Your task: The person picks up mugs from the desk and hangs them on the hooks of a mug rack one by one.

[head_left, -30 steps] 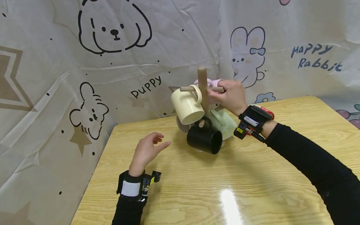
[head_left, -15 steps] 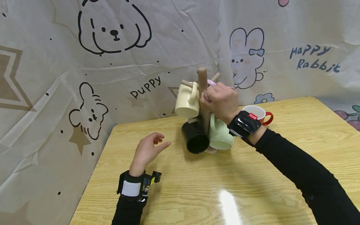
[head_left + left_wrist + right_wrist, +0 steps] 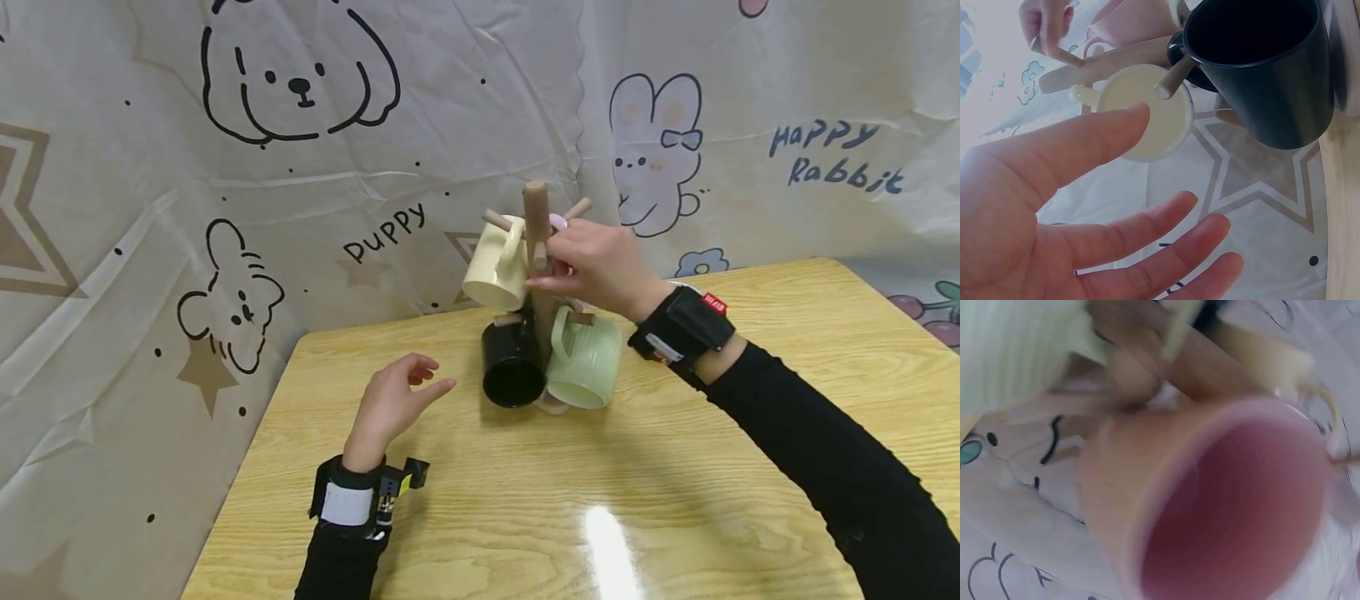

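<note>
A wooden mug tree point(image 3: 536, 208) stands on the table, mugs hanging from its pegs. My right hand point(image 3: 600, 262) is at an upper peg, which its thumb and fingers pinch. A cream mug point(image 3: 497, 271) hangs upper left, a black mug point(image 3: 513, 362) below it, and a ribbed light-green mug point(image 3: 588, 362) lower right. Only a bit of the pink mug's handle point(image 3: 557, 222) shows behind my right hand; in the right wrist view the pink mug point(image 3: 1235, 512) is large and blurred. My left hand point(image 3: 390, 404) hovers left of the tree, fingers loosely bent, holding nothing.
The wooden table point(image 3: 480, 500) reaches back to a patterned cloth point(image 3: 360, 167) with cartoon drawings. Behind my right wrist, the rim of another mug point(image 3: 684, 286) barely shows, mostly hidden.
The mug tree has turned, bringing the black mug leftward and the green mug round to the front right. My right hand has shifted its hold among the pegs; the left hand stays put.
</note>
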Action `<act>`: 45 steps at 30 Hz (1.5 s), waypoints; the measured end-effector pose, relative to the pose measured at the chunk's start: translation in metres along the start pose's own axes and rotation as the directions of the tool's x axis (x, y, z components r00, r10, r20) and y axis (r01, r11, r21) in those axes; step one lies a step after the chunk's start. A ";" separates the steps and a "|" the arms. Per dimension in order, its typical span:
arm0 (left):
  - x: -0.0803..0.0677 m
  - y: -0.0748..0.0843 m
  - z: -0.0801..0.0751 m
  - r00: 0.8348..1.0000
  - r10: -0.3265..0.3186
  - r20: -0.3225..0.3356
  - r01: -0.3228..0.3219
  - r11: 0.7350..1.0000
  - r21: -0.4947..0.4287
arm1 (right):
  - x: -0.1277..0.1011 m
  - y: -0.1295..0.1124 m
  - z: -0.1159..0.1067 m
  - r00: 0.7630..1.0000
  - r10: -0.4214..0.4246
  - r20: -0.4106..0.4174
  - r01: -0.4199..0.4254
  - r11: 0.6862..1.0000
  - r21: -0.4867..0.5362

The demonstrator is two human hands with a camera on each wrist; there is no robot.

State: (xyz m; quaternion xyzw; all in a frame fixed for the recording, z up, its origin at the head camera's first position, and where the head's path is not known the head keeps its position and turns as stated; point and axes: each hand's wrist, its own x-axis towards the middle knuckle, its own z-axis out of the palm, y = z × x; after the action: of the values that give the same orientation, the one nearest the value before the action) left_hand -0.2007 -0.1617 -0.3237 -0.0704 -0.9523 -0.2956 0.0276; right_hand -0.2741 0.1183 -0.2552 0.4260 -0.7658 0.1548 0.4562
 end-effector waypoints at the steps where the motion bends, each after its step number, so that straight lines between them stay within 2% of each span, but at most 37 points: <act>1: 0.000 0.000 0.000 1.000 0.001 0.002 -0.001 1.000 -0.001 | 0.000 0.005 -0.007 1.000 -0.007 0.018 0.006 0.997 0.076; 3: 0.000 0.000 0.000 1.000 0.003 0.002 -0.003 1.000 -0.003 | -0.003 0.017 -0.021 0.999 0.041 0.035 -0.048 0.974 0.223; 4: 0.001 0.000 0.000 1.000 0.002 0.002 -0.002 1.000 -0.005 | -0.005 0.024 -0.028 0.992 0.119 0.052 -0.129 0.948 0.292; 5: 0.001 0.000 0.000 1.000 0.002 0.000 -0.002 1.000 -0.005 | -0.010 0.032 -0.036 0.974 0.211 0.079 -0.226 0.908 0.353; 6: 0.001 0.000 -0.001 1.000 0.001 -0.002 -0.001 1.000 -0.005 | -0.015 0.042 -0.042 0.943 0.312 0.118 -0.333 0.853 0.402; 7: 0.000 0.000 -0.001 1.000 -0.001 -0.004 0.001 1.000 -0.005 | -0.023 0.053 -0.048 0.898 0.406 0.171 -0.438 0.785 0.438; 8: 0.000 -0.001 -0.001 1.000 -0.003 -0.006 0.003 1.000 -0.007 | -0.033 0.064 -0.052 0.840 0.494 0.225 -0.538 0.701 0.468; 10: 0.000 -0.002 -0.002 1.000 -0.004 -0.007 0.003 1.000 -0.008 | -0.058 0.087 -0.057 0.699 0.623 0.351 -0.710 0.547 0.443; 12: -0.001 -0.002 -0.003 1.000 -0.003 -0.003 0.003 1.000 -0.007 | -0.089 0.109 -0.057 0.573 0.671 0.471 -0.819 0.441 0.368; 14: -0.001 -0.003 -0.003 1.000 0.000 0.005 0.000 1.000 -0.004 | -0.122 0.125 -0.055 0.452 0.686 0.570 -0.892 0.353 0.282; 16: -0.001 -0.003 -0.003 1.000 0.007 0.012 -0.007 1.000 0.003 | -0.152 0.134 -0.052 0.358 0.675 0.645 -0.932 0.296 0.207; 18: -0.001 -0.003 -0.003 1.000 0.010 0.016 -0.010 1.000 0.008 | -0.178 0.138 -0.048 0.294 0.657 0.694 -0.953 0.253 0.164; 19: -0.001 -0.003 -0.003 1.000 0.010 0.018 -0.010 1.000 0.009 | -0.188 0.139 -0.047 0.275 0.647 0.711 -0.959 0.233 0.159; 22: -0.001 -0.003 -0.003 1.000 0.011 0.019 -0.011 1.000 0.012 | -0.212 0.139 -0.042 0.267 0.622 0.736 -0.963 0.201 0.180; 26: -0.001 -0.003 -0.003 1.000 -0.002 0.023 0.002 1.000 0.007 | -0.231 0.137 -0.038 0.297 0.609 0.735 -0.947 0.091 0.307; 28: -0.001 -0.003 -0.002 1.000 -0.006 0.024 0.006 1.000 0.004 | -0.237 0.136 -0.035 0.315 0.620 0.719 -0.929 0.049 0.366; 29: -0.001 -0.003 -0.002 1.000 -0.009 0.026 0.009 1.000 0.000 | -0.240 0.135 -0.034 0.326 0.628 0.706 -0.921 0.043 0.387; 31: -0.001 -0.003 -0.002 1.000 -0.007 0.030 0.007 1.000 -0.002 | -0.244 0.133 -0.033 0.339 0.642 0.687 -0.915 0.055 0.400; 34: 0.000 -0.004 -0.002 0.999 -0.002 0.034 0.003 1.000 -0.001 | -0.248 0.129 -0.032 0.341 0.666 0.664 -0.918 0.083 0.389; 36: 0.000 -0.005 -0.003 0.999 0.001 0.036 -0.001 1.000 0.000 | -0.250 0.126 -0.033 0.335 0.678 0.655 -0.920 0.086 0.382; 38: 0.000 -0.006 -0.003 0.999 0.005 0.035 -0.005 1.000 0.001 | -0.251 0.124 -0.036 0.327 0.686 0.649 -0.920 0.074 0.385; 45: -0.001 -0.006 -0.005 1.000 0.008 0.030 -0.008 1.000 -0.007 | -0.243 0.112 -0.063 0.345 0.723 0.598 -0.878 0.024 0.478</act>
State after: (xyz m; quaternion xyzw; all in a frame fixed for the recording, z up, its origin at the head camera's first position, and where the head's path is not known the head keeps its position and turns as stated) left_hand -0.2002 -0.1694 -0.3229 -0.0788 -0.9513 -0.2976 0.0142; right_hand -0.2740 0.3475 -0.4063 0.0723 -0.7630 0.6423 -0.0110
